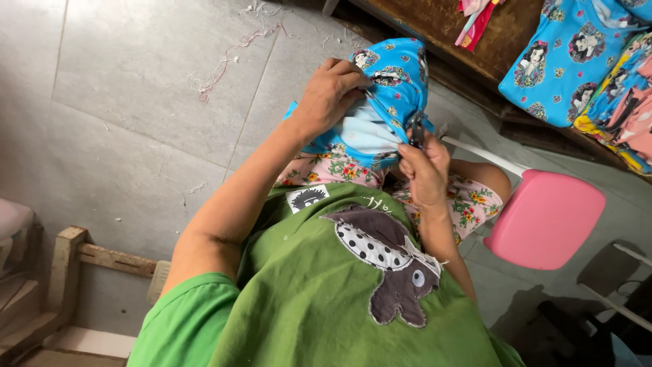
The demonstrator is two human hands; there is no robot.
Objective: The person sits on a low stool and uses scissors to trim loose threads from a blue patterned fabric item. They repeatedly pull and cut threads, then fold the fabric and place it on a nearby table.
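The left hand (331, 95) was closed over a bunched fold of the blue printed garment (390, 88), fingers curled and pinching the cloth taut above the lap. The right hand (424, 170) was closed around a small dark tool (415, 130), probably thread snips; its tip met the garment's lower edge, and whether the blades were apart could not be told. The garment was held in the air between both hands, above the knees in floral trousers (468, 204).

For a clean result, the fold probably needed to stay tensioned by the left hand, with only loose thread, not the fabric, between the blades.

A pink stool (543, 217) stood to the right. More blue printed garments (570, 61) lay on a wooden bench (441, 24). Thread scraps (217, 71) lay on the tiled floor (122, 102).
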